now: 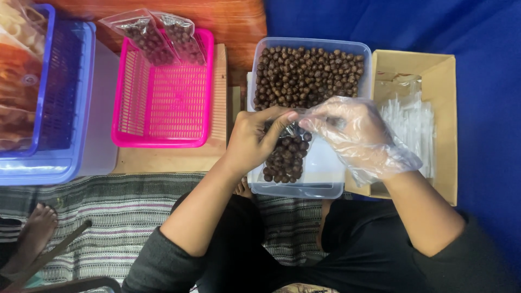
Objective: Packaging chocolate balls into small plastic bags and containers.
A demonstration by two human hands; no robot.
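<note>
Left hand (252, 142), bare, and gloved right hand (355, 135), both pinched on mouth of small clear bag (286, 154) of brown balls, above clear tub (320, 184). Bag likely soft, light, slippery; best gripped at rim. Pink basket (163, 127) at left.

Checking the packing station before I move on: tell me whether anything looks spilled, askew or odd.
Nothing spilled. One oddity: only the right hand wears a clear glove; the left hand is bare on the small bag. Two filled bags lean askew over the pink basket's rim.
</note>
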